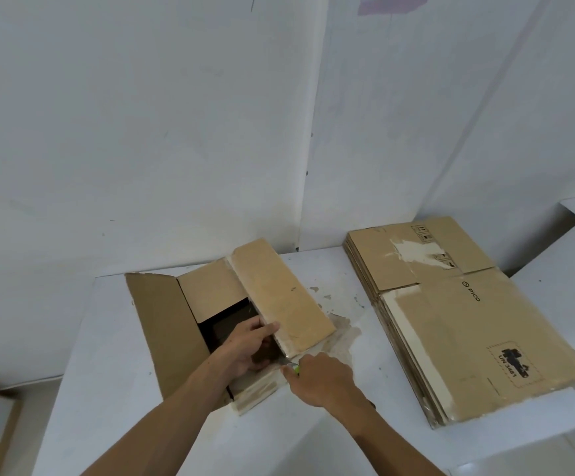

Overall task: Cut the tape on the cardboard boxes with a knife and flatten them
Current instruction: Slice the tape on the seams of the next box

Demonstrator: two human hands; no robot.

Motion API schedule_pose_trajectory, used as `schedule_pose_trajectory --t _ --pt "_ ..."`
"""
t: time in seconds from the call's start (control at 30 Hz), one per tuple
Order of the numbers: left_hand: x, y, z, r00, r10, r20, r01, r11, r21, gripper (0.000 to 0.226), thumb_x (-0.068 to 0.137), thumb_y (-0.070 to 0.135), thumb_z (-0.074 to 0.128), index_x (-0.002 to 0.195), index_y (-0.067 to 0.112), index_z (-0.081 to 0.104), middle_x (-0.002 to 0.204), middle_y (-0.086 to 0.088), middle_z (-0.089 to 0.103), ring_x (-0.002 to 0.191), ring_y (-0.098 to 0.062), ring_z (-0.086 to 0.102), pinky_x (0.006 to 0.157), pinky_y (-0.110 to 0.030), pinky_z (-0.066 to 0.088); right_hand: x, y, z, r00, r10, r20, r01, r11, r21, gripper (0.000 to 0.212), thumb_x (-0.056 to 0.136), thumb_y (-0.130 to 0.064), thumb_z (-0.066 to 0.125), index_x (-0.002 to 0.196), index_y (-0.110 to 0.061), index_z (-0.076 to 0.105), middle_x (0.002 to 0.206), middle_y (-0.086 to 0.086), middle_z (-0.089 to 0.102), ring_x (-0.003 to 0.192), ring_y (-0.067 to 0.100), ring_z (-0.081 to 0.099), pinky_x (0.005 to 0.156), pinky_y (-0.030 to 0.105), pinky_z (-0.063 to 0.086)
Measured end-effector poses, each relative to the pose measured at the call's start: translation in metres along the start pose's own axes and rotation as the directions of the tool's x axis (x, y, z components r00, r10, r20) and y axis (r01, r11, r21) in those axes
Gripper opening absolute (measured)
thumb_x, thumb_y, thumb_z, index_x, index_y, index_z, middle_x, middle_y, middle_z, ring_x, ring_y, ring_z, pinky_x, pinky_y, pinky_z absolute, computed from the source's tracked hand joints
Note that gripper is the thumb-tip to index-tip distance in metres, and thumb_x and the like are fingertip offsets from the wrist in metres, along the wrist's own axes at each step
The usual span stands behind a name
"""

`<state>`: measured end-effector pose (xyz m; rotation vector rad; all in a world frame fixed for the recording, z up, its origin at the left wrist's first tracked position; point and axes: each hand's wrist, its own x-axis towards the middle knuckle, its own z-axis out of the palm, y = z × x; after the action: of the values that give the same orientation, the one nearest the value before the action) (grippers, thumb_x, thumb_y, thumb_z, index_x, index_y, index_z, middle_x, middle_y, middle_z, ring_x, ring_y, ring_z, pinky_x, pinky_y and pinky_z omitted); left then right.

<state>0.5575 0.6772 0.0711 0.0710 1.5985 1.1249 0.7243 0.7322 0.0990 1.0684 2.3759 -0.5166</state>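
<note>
While gripped, flap (279, 297) between fingers (268, 328).

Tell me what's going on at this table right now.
A person is breaking down a cardboard box on a white table. The left hand grips the edge of a raised flap, while the right hand holds a knife at the box's near corner, where the tape runs. The box is open but not yet flat. A stack of flattened boxes lies to the right.
</note>
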Motion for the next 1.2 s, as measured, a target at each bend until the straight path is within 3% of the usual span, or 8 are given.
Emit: schedule_pose_trajectory --t 0.1,0.23,0.4,0.57,0.73,0.87,1.2 --pt "0.001 0.002 0.001 1.000 -0.015 0.008 0.015 1.000 0.008 0.008 0.095 0.024 0.074 0.094 0.016 0.071 0.121 -0.015 0.070 0.119 -0.038 0.061 0.082 -0.048 0.055 -0.007 0.001 -0.005 0.999 0.007 -0.048 -0.009 0.998 -0.057 0.065 0.107 -0.061 0.024 0.136 -0.014 0.057 0.131 0.010 0.063 0.118 0.029 0.061 0.094 0.040 0.047" --pt "0.001 0.002 0.007 1.000 -0.027 0.003 0.027 1.000 0.010 0.013 0.097 0.020 0.072 0.084 0.022 0.072 0.112 -0.015 0.068 0.105 -0.031 0.060 0.085 -0.051 0.053 -0.011 0.006 -0.003 0.994 0.002 -0.109 -0.012 0.996 -0.093 0.062 0.107 -0.059 0.025 0.130 -0.014 0.061 0.126 0.008 0.065 0.113 0.026 0.064 0.090 0.037 0.048" --pt "-0.002 0.008 0.006 1.000 -0.024 0.007 0.024 0.997 0.067 0.010 0.100 0.017 0.066 0.108 0.015 0.071 0.119 -0.014 0.066 0.117 -0.034 0.058 0.092 -0.059 0.053 -0.006 0.005 -0.005 0.996 -0.023 -0.086 0.016 0.997 -0.073 0.062 0.107 -0.059 0.026 0.136 -0.015 0.059 0.129 0.009 0.064 0.117 0.029 0.062 0.093 0.039 0.047" --pt "-0.004 0.010 0.010 0.999 -0.024 0.022 0.022 0.997 0.070 0.014 0.100 0.013 0.065 0.114 0.010 0.070 0.119 -0.014 0.065 0.110 -0.032 0.062 0.088 -0.064 0.054 -0.010 0.017 -0.004 0.995 -0.008 -0.097 0.001 0.997 -0.076 0.066 0.106 -0.063 0.023 0.135 -0.016 0.059 0.131 0.007 0.064 0.118 0.028 0.062 0.095 0.040 0.046" --pt "-0.004 0.010 0.010 0.999 -0.032 0.044 0.029 0.998 0.054 0.016 0.100 0.008 0.064 0.114 0.003 0.069 0.105 -0.015 0.064 0.101 -0.032 0.064 0.102 -0.076 0.041 -0.012 0.018 -0.005 0.993 -0.033 -0.112 0.021 0.994 -0.108 0.064 0.107 -0.062 0.025 0.133 -0.015 0.060 0.127 0.008 0.065 0.116 0.027 0.063 0.093 0.038 0.046" --pt "-0.008 0.011 0.009 0.997 -0.049 0.063 0.048 0.999 0.023 0.015 0.101 0.008 0.062 0.115 0.003 0.067 0.094 -0.010 0.060 0.092 -0.027 0.064 0.107 -0.077 0.035 -0.009 0.018 -0.009 0.995 -0.040 -0.092 0.031 0.995 -0.092 0.064 0.106 -0.063 0.027 0.130 -0.015 0.062 0.124 0.008 0.066 0.114 0.027 0.064 0.092 0.038 0.046" --pt "-0.011 0.006 0.011 0.991 -0.064 0.119 0.063 0.998 0.009 0.015 0.100 0.008 0.063 0.114 0.005 0.067 0.098 -0.012 0.061 0.095 -0.027 0.065 0.106 -0.077 0.036 -0.009 0.032 -0.002 0.991 -0.004 -0.136 -0.008 0.996 -0.092 0.064 0.102 -0.068 0.030 0.129 -0.020 0.062 0.121 0.004 0.065 0.109 0.025 0.064 0.088 0.038 0.045"
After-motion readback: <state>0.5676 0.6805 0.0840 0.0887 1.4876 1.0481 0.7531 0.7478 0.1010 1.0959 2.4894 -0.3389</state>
